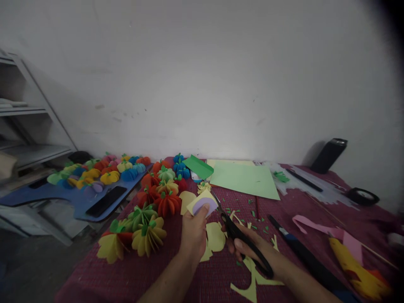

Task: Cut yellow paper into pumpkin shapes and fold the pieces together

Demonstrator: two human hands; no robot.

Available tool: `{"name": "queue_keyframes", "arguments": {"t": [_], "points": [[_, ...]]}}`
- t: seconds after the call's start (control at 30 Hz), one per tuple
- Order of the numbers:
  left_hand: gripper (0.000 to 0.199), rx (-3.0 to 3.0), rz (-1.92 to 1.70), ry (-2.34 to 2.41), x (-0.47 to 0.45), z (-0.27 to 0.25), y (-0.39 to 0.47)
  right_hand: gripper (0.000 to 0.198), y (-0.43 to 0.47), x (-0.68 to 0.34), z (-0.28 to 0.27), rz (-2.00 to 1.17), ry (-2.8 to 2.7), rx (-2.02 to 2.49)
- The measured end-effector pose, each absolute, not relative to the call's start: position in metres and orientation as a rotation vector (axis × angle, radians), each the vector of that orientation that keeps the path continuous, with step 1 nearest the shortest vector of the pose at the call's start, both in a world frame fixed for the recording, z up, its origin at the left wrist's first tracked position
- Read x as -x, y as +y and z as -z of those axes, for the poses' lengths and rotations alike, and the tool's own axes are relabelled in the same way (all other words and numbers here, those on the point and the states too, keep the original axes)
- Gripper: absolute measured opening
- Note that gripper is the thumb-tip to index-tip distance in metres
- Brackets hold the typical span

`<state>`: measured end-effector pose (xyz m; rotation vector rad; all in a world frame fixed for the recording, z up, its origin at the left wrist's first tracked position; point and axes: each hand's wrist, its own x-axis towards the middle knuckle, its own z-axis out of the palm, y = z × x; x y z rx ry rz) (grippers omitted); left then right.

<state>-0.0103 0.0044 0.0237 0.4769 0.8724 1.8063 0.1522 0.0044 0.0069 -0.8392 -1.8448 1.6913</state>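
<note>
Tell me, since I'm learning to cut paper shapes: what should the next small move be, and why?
Probably snip the yellow paper along the curved edge of the purple piece: the left hand presses the purple piece onto the yellow paper, which extends beyond it, and the right hand holds the scissors with their blades close by.

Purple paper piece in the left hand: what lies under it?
Pale yellow paper shows beyond the upper edge of the purple piece; whatever the purple piece and left hand cover cannot be seen.
</note>
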Motion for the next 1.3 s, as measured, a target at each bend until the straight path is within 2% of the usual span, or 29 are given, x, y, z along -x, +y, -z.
{"name": "queue_keyframes", "arguments": {"t": [0.63,1.3], "points": [[0.023,-0.517,-1.825,0.901,0.011,-0.016,0.007,0.043,0.004,-0.149,-0.009,-1.677,-1.801,0.897],[0.017,-0.52,-1.815,0.865,0.013,-0.019,0.007,0.043,0.015,-0.156,-0.002,-1.601,-1.883,0.874]]}}
